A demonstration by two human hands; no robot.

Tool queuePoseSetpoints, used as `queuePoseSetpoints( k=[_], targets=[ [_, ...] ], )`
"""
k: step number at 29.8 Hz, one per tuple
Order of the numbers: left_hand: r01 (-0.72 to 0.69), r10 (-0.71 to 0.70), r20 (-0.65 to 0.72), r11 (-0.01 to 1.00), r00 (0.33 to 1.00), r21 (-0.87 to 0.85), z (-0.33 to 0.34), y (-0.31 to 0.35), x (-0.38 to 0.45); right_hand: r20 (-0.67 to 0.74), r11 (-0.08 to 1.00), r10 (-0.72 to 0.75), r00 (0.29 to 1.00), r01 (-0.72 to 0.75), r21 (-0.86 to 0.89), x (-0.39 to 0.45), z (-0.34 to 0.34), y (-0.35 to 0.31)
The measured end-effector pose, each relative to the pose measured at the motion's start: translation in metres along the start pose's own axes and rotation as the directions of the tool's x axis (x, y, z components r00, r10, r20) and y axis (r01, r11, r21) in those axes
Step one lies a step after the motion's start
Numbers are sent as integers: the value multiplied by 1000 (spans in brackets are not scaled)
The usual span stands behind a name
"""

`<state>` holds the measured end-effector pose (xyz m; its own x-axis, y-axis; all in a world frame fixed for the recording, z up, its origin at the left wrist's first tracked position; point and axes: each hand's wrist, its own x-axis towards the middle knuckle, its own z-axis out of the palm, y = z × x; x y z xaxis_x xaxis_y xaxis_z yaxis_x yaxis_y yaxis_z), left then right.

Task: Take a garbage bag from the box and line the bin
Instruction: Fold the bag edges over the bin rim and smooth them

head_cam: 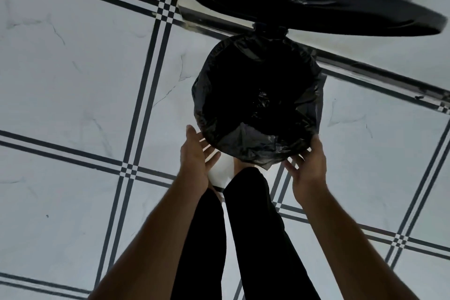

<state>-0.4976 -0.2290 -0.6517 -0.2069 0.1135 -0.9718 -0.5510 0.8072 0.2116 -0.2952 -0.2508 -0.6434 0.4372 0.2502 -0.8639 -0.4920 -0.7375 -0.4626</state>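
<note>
Two bare arms reach down toward a round bin that stands on the floor close to a wall; the bin's black lid is swung up and stands open above the far side of the bin; a black garbage bag already sits inside the bin, and its top edge is folded out over the rim all the way round; the plastic is crinkly and bunched at the near side, where a little bit hangs down; the inside of the bag is very dark, so its bottom is hard to see; the left hand is just beside the near left edge of the bag, with its fingers straight and spread and nothing in them; I cannot tell if it touches the plastic; the right hand is at the near right edge, its fingers loose and a bit bent, its top against the folded bag, and it grips nothing; two legs in black trousers stand between the arms; the floor has big pale tiles with dark double lines crossing them.
</note>
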Motion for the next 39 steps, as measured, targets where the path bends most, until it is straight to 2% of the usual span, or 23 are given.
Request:
queuePoseSetpoints(
  k=[5, 10, 13, 15, 18, 20, 22, 26, 31, 35, 39],
  targets=[
    [57, -47, 89, 992, 995, -114, -2, -1, 5, 96, 958, 162, 982, -180, 222, 19, -9, -4],
    [60, -48, 81, 987, 996, -148, -1, -11, 11, 209, 940, 161, 965, -214, 265, 34, -17, -7],
    [88, -63, 113, 969, 992, -231, -7, -19, 13, 226, 964, 153, 962, -196, 179, 39, -20, -7],
    [108, -71, 141, 957, 987, -268, -8, -20, 13, 181, 981, 182, 967, -191, 37, 48, -24, -4],
    [109, -79, 131, 965, 988, -238, -4, -17, 18, -3, 981, 160, 987, -160, -111, 60, -24, -4],
    [97, -75, 111, 972, 991, -214, -1, -14, 23, -89, 982, 97, 991, -110, -155, 67, -20, -6],
    [88, -73, 87, 978, 994, -187, 3, -10, 26, -118, 986, 90, 989, -105, -132, 70, -14, -8],
    [93, -82, 64, 976, 995, -196, 8, -9, 27, 7, 992, 126, 992, -126, -4, 65, -13, -5],
    [36, -29, 36, 982, 999, -188, 6, -10, 24, 200, 917, 185, 962, -242, 316, 54, -21, -8],
    [52, -31, 87, 965, 996, -255, 1, -6, 19, 224, 903, 175, 959, -247, 352, 53, -29, -12],
    [50, -21, 141, 979, 990, -199, -1, 0, 18, 262, 922, 171, 950, -248, 299, 48, -32, -17]
  ],
)
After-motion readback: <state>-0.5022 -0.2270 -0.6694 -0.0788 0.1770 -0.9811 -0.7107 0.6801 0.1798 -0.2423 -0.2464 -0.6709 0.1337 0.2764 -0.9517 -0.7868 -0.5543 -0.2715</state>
